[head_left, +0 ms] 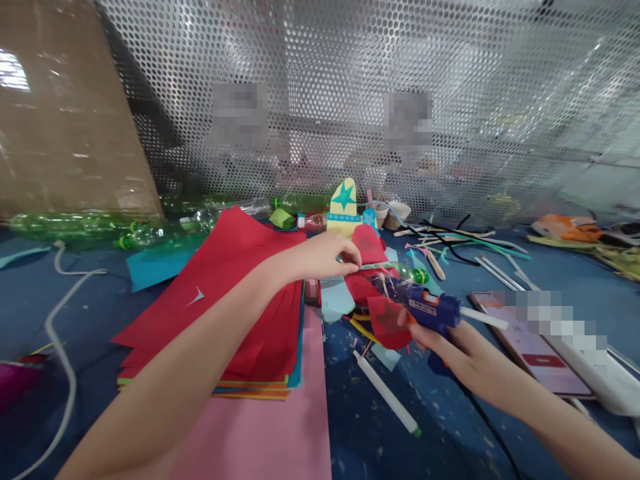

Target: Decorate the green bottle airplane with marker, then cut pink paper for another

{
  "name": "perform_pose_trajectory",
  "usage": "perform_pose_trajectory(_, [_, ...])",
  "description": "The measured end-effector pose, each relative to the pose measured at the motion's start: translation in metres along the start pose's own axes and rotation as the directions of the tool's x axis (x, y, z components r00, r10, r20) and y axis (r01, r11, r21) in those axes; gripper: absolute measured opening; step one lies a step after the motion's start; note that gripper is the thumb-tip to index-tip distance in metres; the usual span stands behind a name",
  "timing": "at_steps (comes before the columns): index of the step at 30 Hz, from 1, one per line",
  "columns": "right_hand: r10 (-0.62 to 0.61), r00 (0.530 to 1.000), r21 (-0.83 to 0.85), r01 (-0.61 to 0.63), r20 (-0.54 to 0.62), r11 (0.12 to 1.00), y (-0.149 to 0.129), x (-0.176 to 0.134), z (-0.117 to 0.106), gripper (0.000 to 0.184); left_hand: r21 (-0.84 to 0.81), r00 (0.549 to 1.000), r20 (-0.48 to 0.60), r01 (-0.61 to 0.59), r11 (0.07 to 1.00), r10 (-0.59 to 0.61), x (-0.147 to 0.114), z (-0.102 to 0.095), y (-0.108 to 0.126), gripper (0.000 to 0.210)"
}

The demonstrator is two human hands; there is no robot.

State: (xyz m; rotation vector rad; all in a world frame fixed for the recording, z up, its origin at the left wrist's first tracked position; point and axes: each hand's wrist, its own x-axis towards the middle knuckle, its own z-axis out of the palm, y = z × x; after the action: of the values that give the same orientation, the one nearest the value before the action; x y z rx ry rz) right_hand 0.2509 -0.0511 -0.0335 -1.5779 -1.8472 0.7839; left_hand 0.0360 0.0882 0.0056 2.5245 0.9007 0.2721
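Hot-glue gun (433, 308), long axis roughly left-right, nozzle (384, 287) facing left, just right of left hand (334, 255); right hand (457, 348) wrapped around handle; left fingertips near together, cannot tell if pinching.

We see a blue surface (360, 437) flecked with pale specks. Glue gun (425, 308): dark blue with orange bits, white stick (484, 317) out the back. Paper stack (240, 245): red on top, yellow, orange and blue edges below. We have a pink sheet (280, 440) toward the surface's near edge. Far edge: green-tinted bottle (65, 230), pale yellow cut-out (349, 184) with teal star, blue dotted band. Marker (385, 392): white, green end.
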Motion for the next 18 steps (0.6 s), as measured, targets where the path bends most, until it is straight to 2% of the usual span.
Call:
perform_pose_trajectory(6, [-0.063,0.998,0.066,0.062,0.004,0.996,0.005,0.005,0.007,0.035,0.023,1.000,-0.004,-0.018,1.000,0.018,0.001,0.001,-0.001,0.018])
perform_pose_trajectory(13, [-0.028,0.999,-0.023,0.028,0.020,0.999,0.004,0.010,0.016,0.041,0.029,0.999,-0.028,-0.025,0.999,0.026,0.003,0.003,-0.003,0.018])
perform_pose_trajectory(18, [-0.061,0.994,-0.082,0.054,-0.087,0.995,0.008,0.009,0.019,0.042,0.043,0.999,-0.041,-0.031,0.999,0.032,0.003,0.004,-0.005,0.019])
